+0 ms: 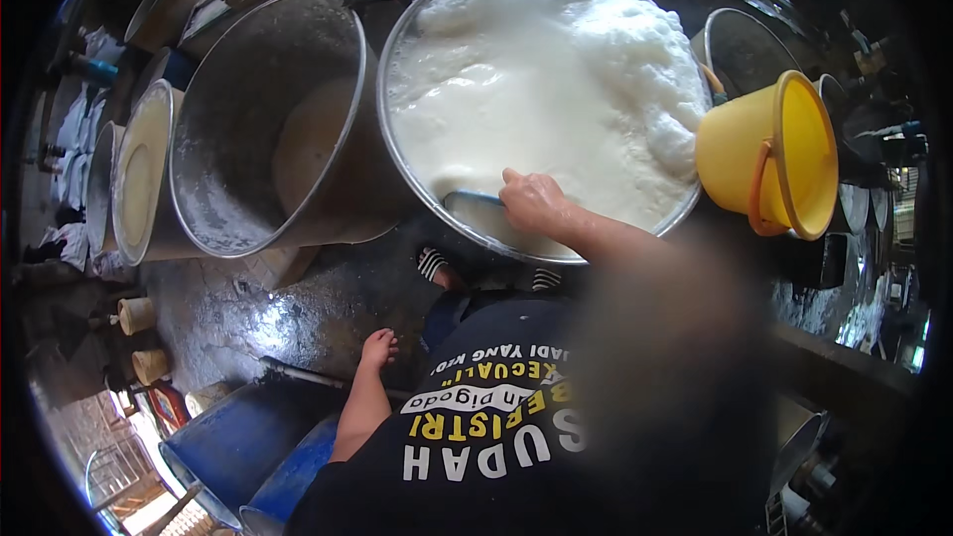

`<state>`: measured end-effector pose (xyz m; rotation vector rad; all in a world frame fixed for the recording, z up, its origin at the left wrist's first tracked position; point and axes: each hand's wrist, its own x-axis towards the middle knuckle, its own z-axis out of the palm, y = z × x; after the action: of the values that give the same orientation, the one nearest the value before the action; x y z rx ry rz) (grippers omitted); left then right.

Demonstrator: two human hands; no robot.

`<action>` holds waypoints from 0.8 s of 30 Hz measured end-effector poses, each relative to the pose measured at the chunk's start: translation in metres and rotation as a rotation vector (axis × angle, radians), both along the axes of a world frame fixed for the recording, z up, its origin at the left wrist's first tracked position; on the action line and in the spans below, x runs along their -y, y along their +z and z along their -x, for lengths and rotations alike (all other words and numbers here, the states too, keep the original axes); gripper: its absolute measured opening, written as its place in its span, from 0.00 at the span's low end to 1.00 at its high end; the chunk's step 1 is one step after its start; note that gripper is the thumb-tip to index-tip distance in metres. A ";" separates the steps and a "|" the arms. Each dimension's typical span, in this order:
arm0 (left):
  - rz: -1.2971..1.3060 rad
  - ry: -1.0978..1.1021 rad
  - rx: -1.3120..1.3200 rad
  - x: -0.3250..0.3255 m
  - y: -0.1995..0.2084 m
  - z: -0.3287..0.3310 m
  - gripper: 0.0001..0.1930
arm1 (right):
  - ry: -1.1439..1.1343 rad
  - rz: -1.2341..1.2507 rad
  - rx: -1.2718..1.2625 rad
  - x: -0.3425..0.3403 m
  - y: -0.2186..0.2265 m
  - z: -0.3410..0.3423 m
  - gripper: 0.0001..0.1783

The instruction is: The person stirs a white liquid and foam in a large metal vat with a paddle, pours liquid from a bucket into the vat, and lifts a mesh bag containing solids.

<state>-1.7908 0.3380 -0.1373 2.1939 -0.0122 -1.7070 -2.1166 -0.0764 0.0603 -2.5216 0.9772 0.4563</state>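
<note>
A wide metal vat [389,129] full of milky white liquid [536,99] stands in front of me, with thick white foam [635,50] along its far and right sides. My right hand [533,201] reaches over the near rim, closed around a blue-edged scoop [475,198]. Most of the scoop is sunk in the liquid or hidden, so its full shape does not show. Low at my side hangs my left hand [379,347], its fingers loosely curled and apart, with nothing in them. It touches none of the containers.
To the left a large, deep metal tub [342,154] has a little pale liquid at its bottom. Beyond it is a container of cream-coloured contents [144,174]. A yellow bucket [730,154] tilts against the vat's right side. Blue barrels [233,437] lie behind me, on the wet floor [268,313].
</note>
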 end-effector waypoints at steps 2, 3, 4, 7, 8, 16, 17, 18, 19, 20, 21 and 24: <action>-0.010 0.000 0.017 -0.009 0.007 0.008 0.18 | -0.098 0.011 0.044 0.012 -0.019 -0.011 0.13; -0.014 0.011 0.026 -0.012 0.010 0.008 0.18 | -0.095 0.011 0.058 0.017 -0.023 -0.015 0.13; -0.019 0.018 0.034 -0.014 0.013 0.009 0.18 | -0.143 0.009 0.076 0.023 -0.027 -0.015 0.14; -0.022 0.025 0.077 -0.016 0.024 0.014 0.18 | -0.245 0.011 0.103 0.042 -0.031 -0.007 0.15; -0.021 0.035 0.082 -0.017 0.026 0.017 0.18 | -0.289 0.014 0.097 0.047 -0.029 -0.002 0.15; 0.048 0.045 0.115 0.002 0.043 0.051 0.20 | -0.538 0.003 0.097 0.050 -0.007 0.097 0.19; 0.063 -0.007 0.145 0.008 0.044 0.059 0.21 | -0.554 0.036 0.117 0.046 -0.003 0.111 0.20; 0.076 -0.057 0.177 0.009 0.046 0.068 0.22 | -0.568 0.068 0.139 0.040 0.000 0.125 0.21; 0.101 -0.097 0.188 0.009 0.048 0.073 0.23 | -0.562 0.101 0.152 0.039 -0.001 0.140 0.20; 0.107 -0.082 0.194 0.011 0.051 0.080 0.23 | -0.563 0.133 0.159 0.038 -0.006 0.155 0.20; 0.140 -0.135 0.204 0.011 0.056 0.088 0.23 | -0.547 0.135 0.164 0.039 -0.007 0.169 0.20; 0.144 -0.204 0.200 -0.004 0.065 0.099 0.24 | -0.578 0.224 0.190 0.038 0.000 0.198 0.20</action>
<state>-1.8898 0.3424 -0.0719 2.3092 -0.4101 -1.5245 -2.3142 -0.1141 0.0599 -2.2539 1.6683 -0.0684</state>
